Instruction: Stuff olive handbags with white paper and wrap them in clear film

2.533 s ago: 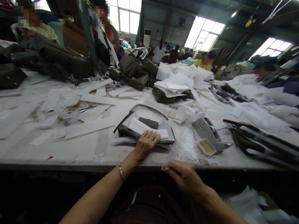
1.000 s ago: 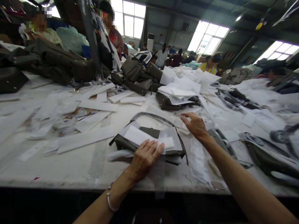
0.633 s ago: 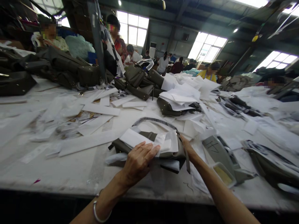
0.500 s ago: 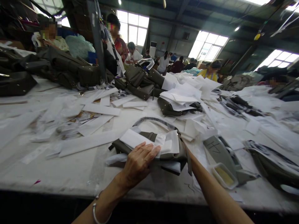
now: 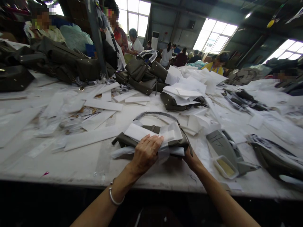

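Note:
An olive-green handbag (image 5: 177, 144) with white paper sheets (image 5: 139, 132) on top lies near the table's front edge, its strap (image 5: 156, 114) looping behind it. My left hand (image 5: 145, 153) rests on top of the bag, fingers curled over the paper. My right hand (image 5: 191, 159) is at the bag's right end, its fingers tucked under the bag and mostly hidden.
White paper strips (image 5: 91, 137) cover the grey table (image 5: 71, 164). More olive bags (image 5: 139, 71) pile up at the back and right (image 5: 272, 154). A small tray of yellowish paste (image 5: 223, 166) sits on a grey tool right of my hand. Other people work across the table and beyond.
My right hand reached out over the papers, then came back to the bag's right end and slid under it. My left hand stayed on the bag, fingers curling tighter.

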Demonstrator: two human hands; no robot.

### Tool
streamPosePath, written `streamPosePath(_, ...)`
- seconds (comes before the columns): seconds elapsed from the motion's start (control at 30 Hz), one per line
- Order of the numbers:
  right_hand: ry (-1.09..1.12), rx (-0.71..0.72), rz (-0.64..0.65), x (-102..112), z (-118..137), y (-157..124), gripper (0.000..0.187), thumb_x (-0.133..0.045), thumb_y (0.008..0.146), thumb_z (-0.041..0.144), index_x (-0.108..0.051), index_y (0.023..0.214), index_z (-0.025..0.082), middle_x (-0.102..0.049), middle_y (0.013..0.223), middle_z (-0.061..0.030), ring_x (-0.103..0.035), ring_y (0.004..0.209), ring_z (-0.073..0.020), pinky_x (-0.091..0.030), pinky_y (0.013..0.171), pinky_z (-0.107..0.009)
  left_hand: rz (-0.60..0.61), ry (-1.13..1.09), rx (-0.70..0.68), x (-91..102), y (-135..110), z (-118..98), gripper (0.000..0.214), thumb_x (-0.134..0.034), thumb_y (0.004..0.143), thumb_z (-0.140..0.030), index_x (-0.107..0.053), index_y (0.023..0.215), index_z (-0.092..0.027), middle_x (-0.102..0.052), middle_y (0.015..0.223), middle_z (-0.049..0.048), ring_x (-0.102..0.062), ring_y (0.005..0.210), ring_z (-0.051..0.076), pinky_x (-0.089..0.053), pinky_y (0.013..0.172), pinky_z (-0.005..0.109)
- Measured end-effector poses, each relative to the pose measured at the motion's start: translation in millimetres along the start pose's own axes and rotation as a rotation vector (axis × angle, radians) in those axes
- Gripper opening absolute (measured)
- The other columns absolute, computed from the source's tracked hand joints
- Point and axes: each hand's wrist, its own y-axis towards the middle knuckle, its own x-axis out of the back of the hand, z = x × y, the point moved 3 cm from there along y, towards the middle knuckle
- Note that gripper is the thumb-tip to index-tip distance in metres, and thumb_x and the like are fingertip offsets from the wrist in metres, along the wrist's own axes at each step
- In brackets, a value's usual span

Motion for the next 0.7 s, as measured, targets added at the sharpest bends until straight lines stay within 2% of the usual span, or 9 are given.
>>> streamPosePath(0.07, 0.251, -0.203, 0.002, -10, -9, -16, 0.037, -0.056, 0.079, 0.054, -0.058, 0.065, 0.019, -0.055, 0.048, -0.0037, -0.054, 0.047, -0.0177, -0.043, 0.045, -0.028, 0.018, 0.036, -0.017, -9.6, -4, -5, 0.046, -0.047, 0.086, -0.008, -0.051, 0.132, -0.013, -0.067, 0.122, 0.0099, -0.061, 0.116, 0.022, -0.045, 0.108, 0.043)
streamPosePath(0.13, 0.338, -0.300, 0.011, -21, -12, -30, 0.032, -0.065, 0.068, 0.050, -0.057, 0.066, 0.018, -0.051, 0.042, -0.0005, -0.047, 0.038, -0.0142, -0.037, 0.039, -0.026, 0.051, 0.077, -0.026, -19.5, -7, -9, 0.044, -0.046, 0.090, -0.010, -0.051, 0.133, -0.015, -0.066, 0.122, 0.0098, -0.060, 0.117, 0.023, -0.044, 0.108, 0.043)
streamPosePath(0.3, 0.515, -0.417, 0.043, -35, -6, -56, 0.046, -0.072, 0.060, 0.058, -0.058, 0.075, 0.017, -0.057, 0.049, 0.0006, -0.040, 0.035, -0.0088, -0.028, 0.035, -0.022, 0.129, 0.160, -0.022, -39.0, -11, -16, 0.043, -0.047, 0.094, -0.014, -0.050, 0.136, -0.017, -0.065, 0.122, 0.0100, -0.059, 0.117, 0.024, -0.043, 0.109, 0.044)
streamPosePath(0.4, 0.662, -0.491, 0.054, -40, -5, -68, 0.052, -0.079, 0.053, 0.061, -0.055, 0.069, 0.018, -0.049, 0.040, 0.0044, -0.033, 0.033, -0.0061, -0.022, 0.035, -0.020, 0.121, 0.207, -0.029, -44.9, -13, -18, 0.042, -0.046, 0.095, -0.014, -0.051, 0.136, -0.021, -0.061, 0.132, 0.0087, -0.059, 0.118, 0.023, -0.043, 0.109, 0.043)
streamPosePath(0.5, 0.714, -0.517, 0.041, -46, -6, -78, 0.057, -0.080, 0.049, 0.065, -0.051, 0.065, 0.019, -0.042, 0.036, 0.0067, -0.030, 0.033, -0.0052, -0.021, 0.036, -0.019, 0.125, 0.231, -0.065, -47.5, -17, -20, 0.040, -0.043, 0.098, -0.017, -0.050, 0.138, -0.022, -0.054, 0.142, 0.0066, -0.057, 0.120, 0.024, -0.043, 0.107, 0.043)
streamPosePath(0.7, 0.777, -0.530, 0.085, -58, -4, -96, 0.058, -0.083, 0.048, 0.065, -0.051, 0.061, 0.018, -0.039, 0.035, 0.0075, -0.025, 0.033, -0.0037, -0.018, 0.036, -0.019, 0.188, 0.243, -0.098, -51.3, -25, -22, 0.044, -0.040, 0.101, -0.022, -0.043, 0.145, -0.023, -0.058, 0.139, 0.0047, -0.056, 0.121, 0.026, -0.041, 0.108, 0.045)
